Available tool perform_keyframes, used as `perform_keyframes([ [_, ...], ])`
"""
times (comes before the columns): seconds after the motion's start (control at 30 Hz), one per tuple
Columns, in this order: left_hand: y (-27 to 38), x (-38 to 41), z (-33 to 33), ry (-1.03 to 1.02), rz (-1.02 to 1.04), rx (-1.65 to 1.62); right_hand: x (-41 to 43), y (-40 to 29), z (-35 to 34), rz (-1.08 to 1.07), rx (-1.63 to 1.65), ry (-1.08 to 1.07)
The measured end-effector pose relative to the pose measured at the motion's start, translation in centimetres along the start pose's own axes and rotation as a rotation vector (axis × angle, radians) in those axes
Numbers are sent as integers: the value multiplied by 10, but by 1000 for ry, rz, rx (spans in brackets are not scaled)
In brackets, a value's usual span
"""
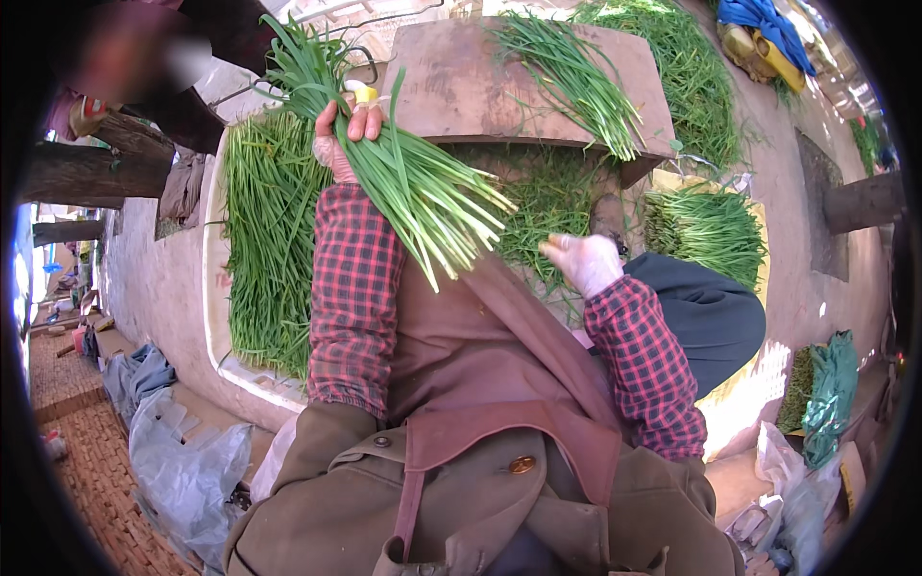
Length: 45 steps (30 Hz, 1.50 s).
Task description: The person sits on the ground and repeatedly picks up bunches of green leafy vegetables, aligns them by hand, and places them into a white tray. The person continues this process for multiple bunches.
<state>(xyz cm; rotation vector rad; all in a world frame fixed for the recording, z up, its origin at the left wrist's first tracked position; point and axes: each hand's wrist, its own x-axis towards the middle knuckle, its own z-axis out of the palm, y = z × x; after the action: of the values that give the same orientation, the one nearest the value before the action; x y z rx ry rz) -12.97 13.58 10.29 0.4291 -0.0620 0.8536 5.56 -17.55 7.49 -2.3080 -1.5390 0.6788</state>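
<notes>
A loose bunch of garlic chives is gripped in my raised left hand, leafy ends up and to the left, pale stem ends fanning out to the lower right. Yellow and white wrapping shows at a finger of that hand. My right hand, in a thin translucent glove, hovers apart from the stem ends, above the trimmings on the ground; its fingertips are blurred and partly hidden. Beyond both hands stands a low board-topped table. More chives lie across its right side.
On the left, a white crate holds densely laid chives. To the right, bundled chives rest on yellow sheeting. A heap of loose greens lies behind the table. Another person is at the upper left, near wooden posts.
</notes>
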Motion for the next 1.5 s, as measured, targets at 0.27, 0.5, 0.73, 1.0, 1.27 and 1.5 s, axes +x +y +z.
perform_keyframes([
  [0.27, -2, 1, -7, -323, -87, -48, 74, -78, -17, -425, 224, 448],
  [0.5, -2, 5, -5, -347, -148, -18, 110, -98, -3, -159, 1027, -24],
  [0.73, -11, 1, 9, 39, -43, -36, 100, -79, -9, -33, 1785, 59],
  [1.0, 4, 6, -7, -15, 56, -259, 71, 26, 4, 132, 1682, -5],
  [1.27, -9, 6, 9, 215, 111, 128, 48, 9, 9, 92, 522, 484],
  [1.5, -13, 13, 2, 268, 126, 301, 54, -121, -37, -484, 47, 635],
])
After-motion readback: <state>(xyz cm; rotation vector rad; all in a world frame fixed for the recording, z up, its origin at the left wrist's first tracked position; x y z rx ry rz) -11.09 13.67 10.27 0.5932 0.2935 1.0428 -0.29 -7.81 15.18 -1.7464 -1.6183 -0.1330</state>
